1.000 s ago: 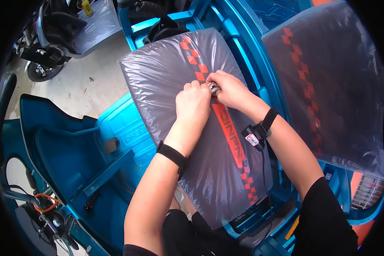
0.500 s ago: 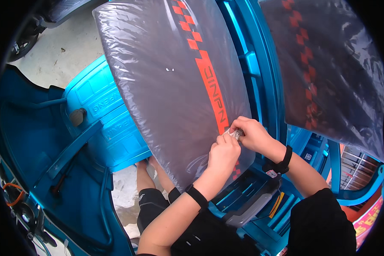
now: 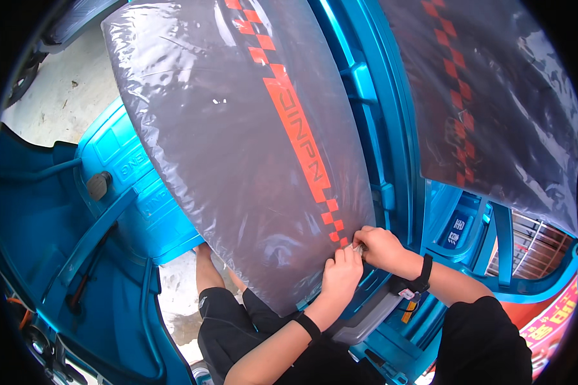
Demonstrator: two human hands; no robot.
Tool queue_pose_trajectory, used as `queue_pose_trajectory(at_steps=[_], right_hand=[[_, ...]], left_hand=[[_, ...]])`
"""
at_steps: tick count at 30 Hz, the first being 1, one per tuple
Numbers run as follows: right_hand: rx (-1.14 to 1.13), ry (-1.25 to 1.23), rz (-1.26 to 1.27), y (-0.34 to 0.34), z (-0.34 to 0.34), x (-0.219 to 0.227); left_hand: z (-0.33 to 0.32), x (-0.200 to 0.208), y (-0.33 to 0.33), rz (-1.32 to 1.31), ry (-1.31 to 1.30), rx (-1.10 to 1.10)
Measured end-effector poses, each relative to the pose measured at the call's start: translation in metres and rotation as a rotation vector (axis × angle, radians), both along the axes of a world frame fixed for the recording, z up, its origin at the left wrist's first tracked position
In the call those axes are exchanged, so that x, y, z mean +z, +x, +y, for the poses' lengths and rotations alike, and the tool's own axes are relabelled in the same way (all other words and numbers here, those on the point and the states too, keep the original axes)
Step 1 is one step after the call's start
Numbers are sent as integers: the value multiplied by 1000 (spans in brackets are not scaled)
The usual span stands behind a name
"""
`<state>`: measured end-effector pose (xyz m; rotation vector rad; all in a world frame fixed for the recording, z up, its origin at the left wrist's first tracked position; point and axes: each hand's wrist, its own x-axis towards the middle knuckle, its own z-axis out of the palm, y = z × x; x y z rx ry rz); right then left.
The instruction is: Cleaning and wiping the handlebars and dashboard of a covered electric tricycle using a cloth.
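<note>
A long dark seat cushion [image 3: 225, 141] with a red checkered stripe, wrapped in clear plastic, stretches away in front of me. At its near right end my two hands meet, fingertips pinched together. My left hand [image 3: 341, 277] is closed, the thumb side toward the other hand. Facing it, my right hand [image 3: 380, 248] is closed too, fingers bent in. Between the fingertips shows a small crumpled, pale grey piece [image 3: 359, 248]; its kind cannot be made out. Both hands are just over the cushion's edge.
A blue vehicle body surrounds me, with a bright blue floor panel [image 3: 149, 186] and a pedal [image 3: 99, 185] at left. A second plastic-wrapped cushion [image 3: 494, 96] stands at right. Below it are a wire rack [image 3: 526, 247] and a red printed sheet [image 3: 555, 321]. A grey handle-like part [image 3: 369, 317] lies near my lap.
Both hands have moved nearer along the cushion, from beside the stripe's lettering to its near checkered end, still pinched together. The whole view has shifted somewhat, with the cushion now farther left.
</note>
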<state>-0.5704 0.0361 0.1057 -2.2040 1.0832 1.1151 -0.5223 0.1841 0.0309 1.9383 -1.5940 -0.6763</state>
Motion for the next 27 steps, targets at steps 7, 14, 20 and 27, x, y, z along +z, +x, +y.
queue_pose_trajectory(at_steps=[7,14,20,27], right_hand=[[-108,-169,-269,11,-9,6],[-109,-248,-476,46,-46,-1],[-87,-311,-541,87,-72,-12],[-76,-406,-657,150,-114,-29]], left_hand=[[-41,2,34,76,-49,117],[-97,-2,85,62,-46,106],[-131,-5,136,50,-63,120],[-178,-10,203,19,-135,228]])
